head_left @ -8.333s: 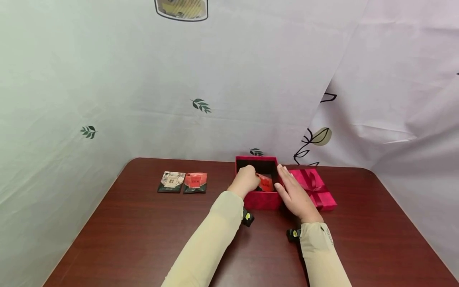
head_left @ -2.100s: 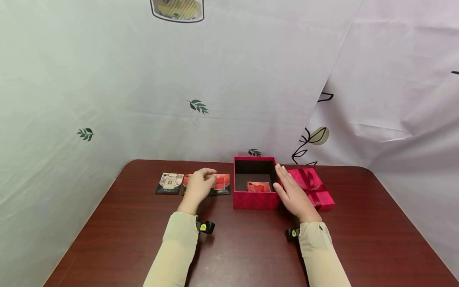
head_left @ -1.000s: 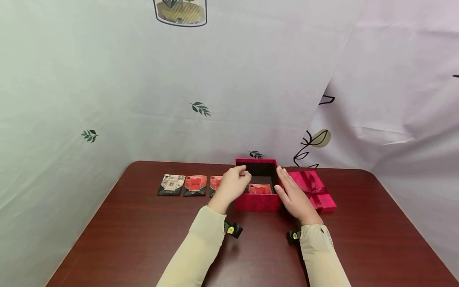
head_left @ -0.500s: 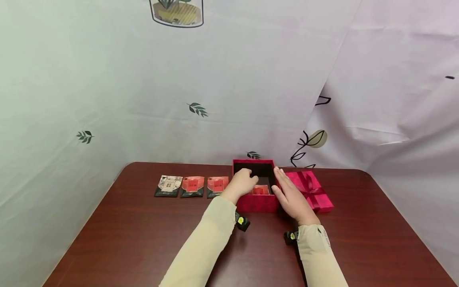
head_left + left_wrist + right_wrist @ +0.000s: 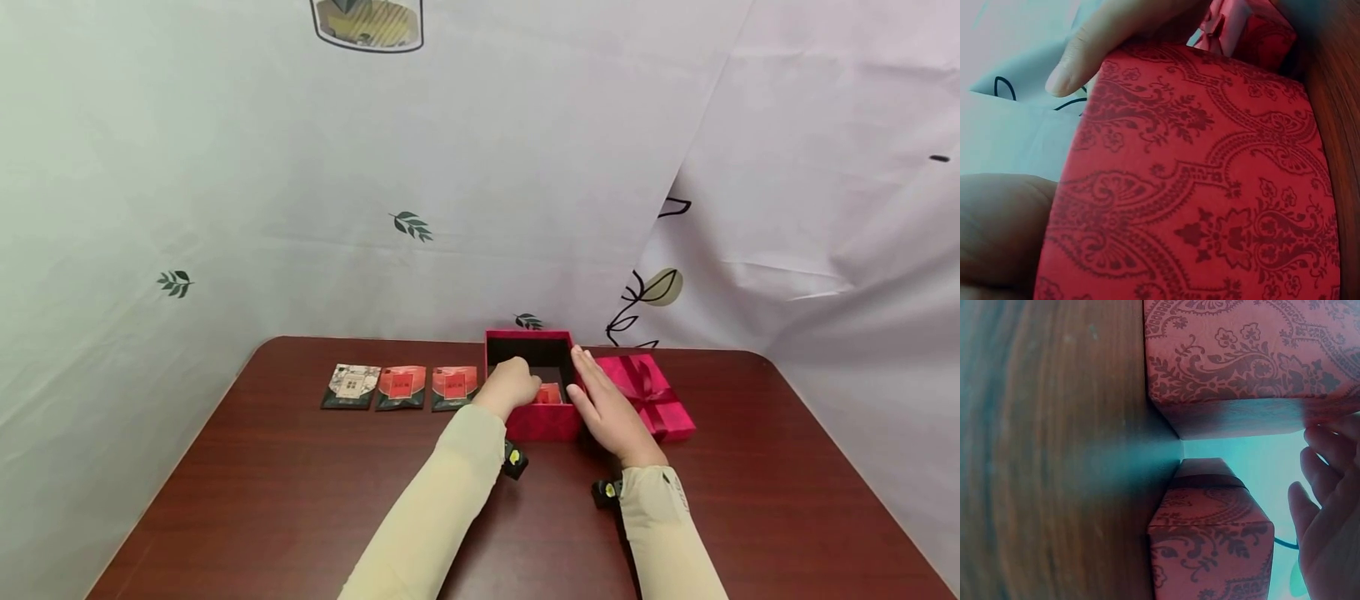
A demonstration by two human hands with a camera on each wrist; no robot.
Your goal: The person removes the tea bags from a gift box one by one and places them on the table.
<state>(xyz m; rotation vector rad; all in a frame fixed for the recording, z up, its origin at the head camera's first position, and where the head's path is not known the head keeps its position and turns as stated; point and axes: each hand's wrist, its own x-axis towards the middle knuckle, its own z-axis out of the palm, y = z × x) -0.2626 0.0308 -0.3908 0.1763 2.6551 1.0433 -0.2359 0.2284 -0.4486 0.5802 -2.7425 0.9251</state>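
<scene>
In the head view, my left hand [image 5: 512, 383] reaches over the front left rim into the red patterned box [image 5: 543, 423]. Its fingertips are hidden inside, so I cannot tell whether they hold anything. Beside it on the box floor shows a red sachet [image 5: 549, 393]. My right hand [image 5: 611, 412] lies along the box's right side, fingers straight, thumb apart at the front corner. The right wrist view has those fingers [image 5: 1319, 472] at the box wall [image 5: 1247, 356]. Seen from the left wrist, the box's front panel [image 5: 1210, 162] fills most of the picture.
Three flat sachets lie in a row left of the box: a pale one [image 5: 352, 387], a red one [image 5: 401, 388] and another red one [image 5: 454, 388]. A red lid with a ribbon bow [image 5: 648, 398] sits at the right. A patterned cloth hangs behind the table [image 5: 300, 500].
A third sachet has joined the two on the table since the oldest frame. My left hand has since left it, moved right and lowered into the box. The right hand stays at the box.
</scene>
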